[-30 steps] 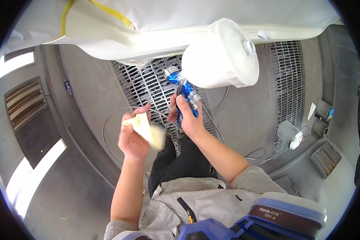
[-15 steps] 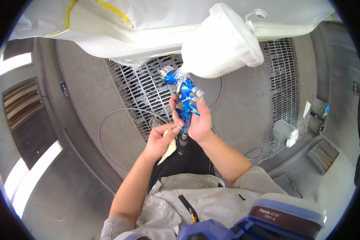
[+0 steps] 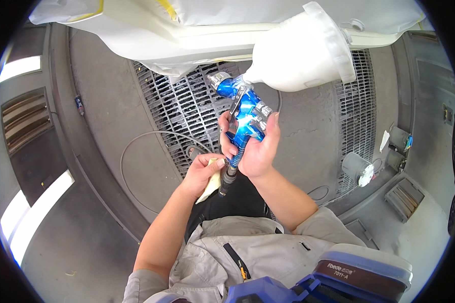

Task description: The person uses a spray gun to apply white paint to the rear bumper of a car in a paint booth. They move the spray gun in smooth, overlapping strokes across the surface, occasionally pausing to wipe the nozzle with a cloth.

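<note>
Right hand (image 3: pixel 258 151) fingers grip the blue spray gun (image 3: pixel 242 113) at frame centre; keep it steady. Left hand (image 3: pixel 202 171) fingers pinch the pale cloth (image 3: pixel 211 186) just below; wipe lightly near the hose fitting (image 3: pixel 227 179).

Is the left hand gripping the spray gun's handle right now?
No: the right hand grips the blue spray gun, while the left hand holds a pale cloth at the hose fitting below.

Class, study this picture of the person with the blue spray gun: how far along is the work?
Done: white masking sheet with yellow tape already covers the panel above, and a white cup sits on the blue spray gun. In hand: the right hand grips the gun's handle while the left hand, holding a pale cloth, works at the fitting at its base. Left: no spray is visible.
</note>
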Motion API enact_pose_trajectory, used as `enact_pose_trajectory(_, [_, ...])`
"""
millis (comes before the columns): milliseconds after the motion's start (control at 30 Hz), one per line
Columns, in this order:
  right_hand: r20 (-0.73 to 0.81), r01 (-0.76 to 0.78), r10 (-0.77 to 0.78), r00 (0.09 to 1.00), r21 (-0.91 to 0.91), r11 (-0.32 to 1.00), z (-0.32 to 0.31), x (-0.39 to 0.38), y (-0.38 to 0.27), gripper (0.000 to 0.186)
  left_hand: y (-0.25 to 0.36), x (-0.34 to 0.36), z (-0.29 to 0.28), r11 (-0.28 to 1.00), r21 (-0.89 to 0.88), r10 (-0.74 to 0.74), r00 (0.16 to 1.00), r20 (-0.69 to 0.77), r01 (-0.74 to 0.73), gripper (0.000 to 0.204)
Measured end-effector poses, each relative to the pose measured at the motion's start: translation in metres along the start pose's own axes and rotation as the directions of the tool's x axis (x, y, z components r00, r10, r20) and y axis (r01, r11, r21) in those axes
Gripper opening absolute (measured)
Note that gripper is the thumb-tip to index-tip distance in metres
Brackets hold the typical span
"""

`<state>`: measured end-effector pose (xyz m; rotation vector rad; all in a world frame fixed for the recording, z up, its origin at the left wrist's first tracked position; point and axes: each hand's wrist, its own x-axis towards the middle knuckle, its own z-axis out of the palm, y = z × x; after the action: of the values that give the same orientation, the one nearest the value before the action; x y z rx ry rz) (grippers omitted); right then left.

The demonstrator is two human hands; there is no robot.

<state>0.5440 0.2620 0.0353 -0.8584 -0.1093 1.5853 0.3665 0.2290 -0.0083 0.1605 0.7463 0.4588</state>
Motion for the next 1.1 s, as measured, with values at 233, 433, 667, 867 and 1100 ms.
enact_pose_trajectory(233, [-0.053, 0.018, -0.019, 0.998, -0.029, 0.999, 0.012, -0.010, 0.003, 0.081, -0.007, -0.009, -0.003, 0.990, 0.120, 0.075, 0.997, -0.036, -0.070, 0.016])
enact_pose_trajectory(433, [-0.057, 0.014, -0.023, 0.998, -0.155, 0.988, 0.028, -0.016, -0.002, 0.080, -0.006, -0.016, 0.000, 0.987, 0.128, 0.102, 0.995, -0.002, -0.101, 0.018])
enact_pose_trajectory(667, [-0.099, 0.028, -0.050, 0.994, -0.210, 0.977, 0.050, -0.027, -0.004, 0.076, -0.006, -0.026, 0.005, 0.987, 0.115, 0.107, 0.993, 0.043, -0.112, 0.021])
enact_pose_trajectory(867, [-0.141, 0.099, -0.144, 0.979, -0.289, 0.952, 0.067, -0.034, 0.011, 0.071, -0.004, -0.033, -0.006, 0.986, 0.112, 0.115, 0.992, 0.046, -0.120, 0.023])
enact_pose_trajectory(1100, [-0.123, 0.083, -0.125, 0.984, -0.304, 0.949, 0.080, -0.040, 0.021, 0.069, -0.006, -0.040, -0.017, 0.984, 0.110, 0.128, 0.986, 0.107, -0.139, 0.027])
